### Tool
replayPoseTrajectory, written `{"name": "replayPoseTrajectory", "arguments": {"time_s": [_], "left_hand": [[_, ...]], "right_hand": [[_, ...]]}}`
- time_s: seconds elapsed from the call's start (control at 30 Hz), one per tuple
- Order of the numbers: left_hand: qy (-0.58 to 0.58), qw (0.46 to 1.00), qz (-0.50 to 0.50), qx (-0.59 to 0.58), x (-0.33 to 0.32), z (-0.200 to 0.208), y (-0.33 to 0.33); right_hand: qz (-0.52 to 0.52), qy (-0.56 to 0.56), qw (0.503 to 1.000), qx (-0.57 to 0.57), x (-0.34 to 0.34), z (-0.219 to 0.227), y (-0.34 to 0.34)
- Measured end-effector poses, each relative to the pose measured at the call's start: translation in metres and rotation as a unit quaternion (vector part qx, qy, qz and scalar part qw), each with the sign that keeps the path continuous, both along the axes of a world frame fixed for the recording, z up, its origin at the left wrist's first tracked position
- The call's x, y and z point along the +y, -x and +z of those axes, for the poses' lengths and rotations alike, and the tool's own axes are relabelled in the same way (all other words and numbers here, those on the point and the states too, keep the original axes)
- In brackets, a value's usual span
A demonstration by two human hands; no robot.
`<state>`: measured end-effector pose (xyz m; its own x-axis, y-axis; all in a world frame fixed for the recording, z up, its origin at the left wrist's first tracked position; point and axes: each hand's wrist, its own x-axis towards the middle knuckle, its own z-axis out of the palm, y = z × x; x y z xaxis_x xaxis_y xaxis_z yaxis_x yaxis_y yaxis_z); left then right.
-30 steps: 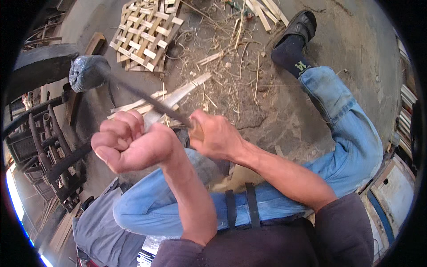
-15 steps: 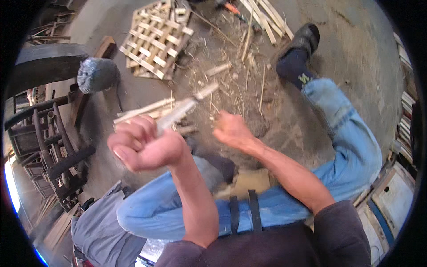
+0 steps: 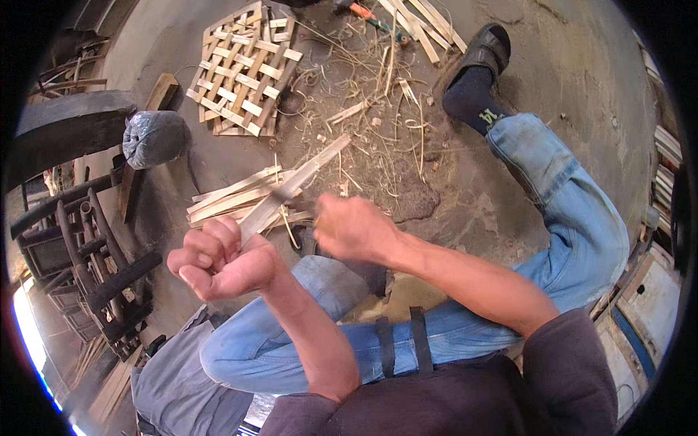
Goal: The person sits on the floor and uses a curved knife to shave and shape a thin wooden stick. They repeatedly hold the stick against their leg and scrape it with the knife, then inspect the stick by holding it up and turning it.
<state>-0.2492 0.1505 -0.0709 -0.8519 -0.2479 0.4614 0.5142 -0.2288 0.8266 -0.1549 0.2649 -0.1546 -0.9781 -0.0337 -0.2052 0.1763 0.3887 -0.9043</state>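
My left hand (image 3: 225,259) is closed around the near end of a pale, flat wooden strip (image 3: 318,160), which slants up and away to the right. My right hand (image 3: 356,227) is a fist, slightly smeared by motion, just right of the strip. From it a dark, blurred knife blade (image 3: 282,195) reaches left across the strip. The knife's handle is hidden in the fingers. Below the strip, a bundle of similar strips (image 3: 225,198) lies on the ground beyond my left hand.
A woven lattice of strips (image 3: 243,69) lies at the far left, and more long strips (image 3: 422,33) at the far middle. Shavings (image 3: 378,123) litter the ground. A plastic-wrapped bundle (image 3: 154,139) and a dark wooden frame (image 3: 91,251) stand left. My sandalled foot (image 3: 476,69) is far right.
My right hand has moved left and slightly nearer, and the blade has shifted along the strip toward my left hand. My left hand keeps its hold, a little lower.
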Motion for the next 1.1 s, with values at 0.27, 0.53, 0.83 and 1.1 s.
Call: {"name": "replayPoseTrajectory", "arguments": {"time_s": [0.27, 0.53, 0.83, 1.1], "left_hand": [[0.01, 0.995, -0.083, 0.055, -0.003, -0.003, -0.009], [0.044, 0.998, 0.0, 0.048, 0.018, 0.002, -0.014], [0.025, 0.999, 0.01, 0.018, 0.01, 0.003, -0.009], [0.033, 0.999, 0.003, 0.015, 0.003, -0.002, -0.013]], "right_hand": [[-0.014, 0.017, 0.998, -0.054, 0.029, -0.005, -0.002], [-0.071, 0.04, 0.995, -0.061, 0.025, -0.045, 0.002], [-0.037, -0.001, 0.999, -0.013, 0.018, -0.042, 0.0], [-0.038, 0.008, 0.997, -0.073, 0.012, -0.031, -0.008]]}}
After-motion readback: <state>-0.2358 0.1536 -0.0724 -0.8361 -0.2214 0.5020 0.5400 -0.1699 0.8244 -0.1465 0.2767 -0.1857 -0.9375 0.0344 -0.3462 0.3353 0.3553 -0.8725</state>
